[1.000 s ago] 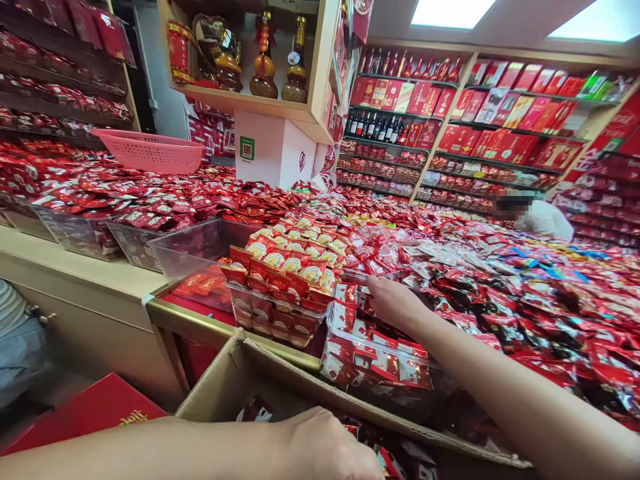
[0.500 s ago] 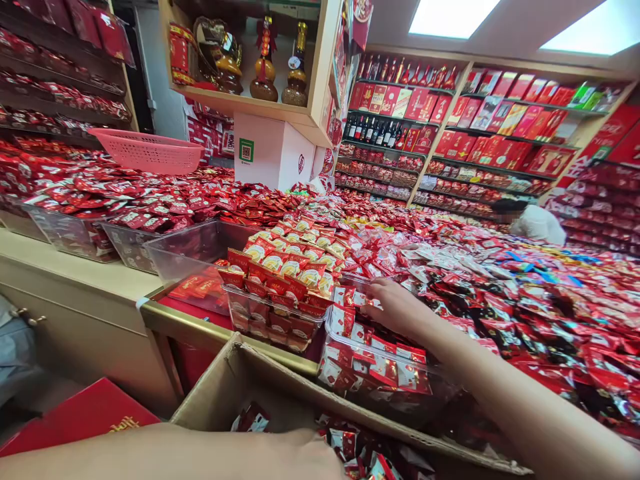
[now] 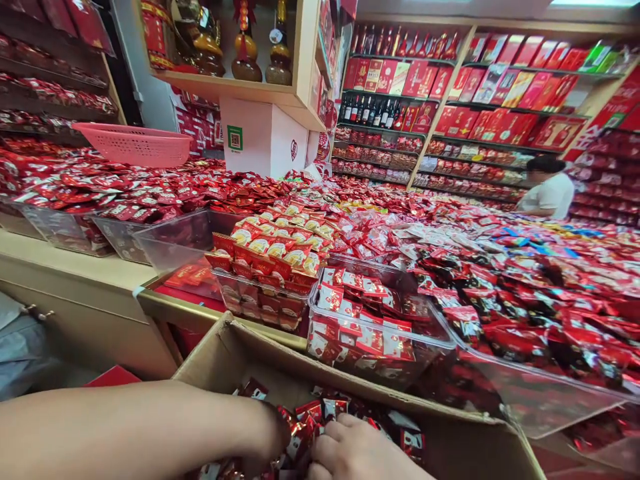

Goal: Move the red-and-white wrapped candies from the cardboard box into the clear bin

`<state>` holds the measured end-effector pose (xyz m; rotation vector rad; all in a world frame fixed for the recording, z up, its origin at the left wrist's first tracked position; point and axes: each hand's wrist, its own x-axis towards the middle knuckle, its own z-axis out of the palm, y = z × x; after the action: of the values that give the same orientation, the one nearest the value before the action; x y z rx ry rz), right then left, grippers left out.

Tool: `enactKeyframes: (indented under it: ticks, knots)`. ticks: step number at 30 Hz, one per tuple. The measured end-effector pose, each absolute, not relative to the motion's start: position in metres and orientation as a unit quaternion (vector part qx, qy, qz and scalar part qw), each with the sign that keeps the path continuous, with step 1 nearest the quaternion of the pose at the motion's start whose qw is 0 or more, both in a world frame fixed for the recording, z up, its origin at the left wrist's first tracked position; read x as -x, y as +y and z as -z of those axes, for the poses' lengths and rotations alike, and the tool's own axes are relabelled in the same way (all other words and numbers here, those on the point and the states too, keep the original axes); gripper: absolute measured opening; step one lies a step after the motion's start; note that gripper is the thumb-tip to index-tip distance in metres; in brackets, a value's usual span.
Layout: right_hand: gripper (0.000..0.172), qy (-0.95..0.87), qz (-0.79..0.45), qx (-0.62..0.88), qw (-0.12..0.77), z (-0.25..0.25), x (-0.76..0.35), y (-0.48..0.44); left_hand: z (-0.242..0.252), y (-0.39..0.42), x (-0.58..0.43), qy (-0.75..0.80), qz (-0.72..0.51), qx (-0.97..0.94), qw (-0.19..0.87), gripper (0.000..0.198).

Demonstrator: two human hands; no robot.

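Cardboard forms the open box [image 3: 235, 357]; the left hand [image 3: 274, 433] is sunk among foil packets [image 3: 300, 433] inside it, so its grip cannot be told; the packets should handle light, pliable and slippery, best pinched at a flat end; the right hand [image 3: 345, 447] lies on them, fingers curled, hold hidden; counts: one pink basket [image 3: 135, 147], one box, one clear tub [image 3: 433, 345]; packets overlap too much to count.

The one view comes from the person's head, above the near side of the counter [image 3: 85, 265], facing forward and down. It is close to the hands [image 3: 346, 448] and the cardboard box [image 3: 225, 357] at the bottom edge, and wide enough to take in the far shelves [image 3: 443, 107].
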<state>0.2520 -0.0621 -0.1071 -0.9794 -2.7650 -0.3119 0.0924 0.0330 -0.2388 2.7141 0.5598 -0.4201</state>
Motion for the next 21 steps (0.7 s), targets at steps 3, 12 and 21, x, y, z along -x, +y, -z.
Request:
enactKeyframes:
  ticks: [3,12,21]
  knots:
    - [0.017,-0.933,0.053,0.353,0.05,0.121,-0.268,-0.064,0.222,0.032,-0.099,0.155,0.289,-0.938,0.11,0.027]
    - [0.019,-0.759,-0.328,0.546,0.134,0.076,-0.292,-0.064,0.087,0.004,-0.124,0.19,0.327,-0.919,0.114,0.011]
    - [0.026,-0.564,-0.553,0.466,0.399,0.042,-0.302,-0.072,-0.009,0.017,-0.141,0.229,-0.182,-0.85,0.438,0.009]
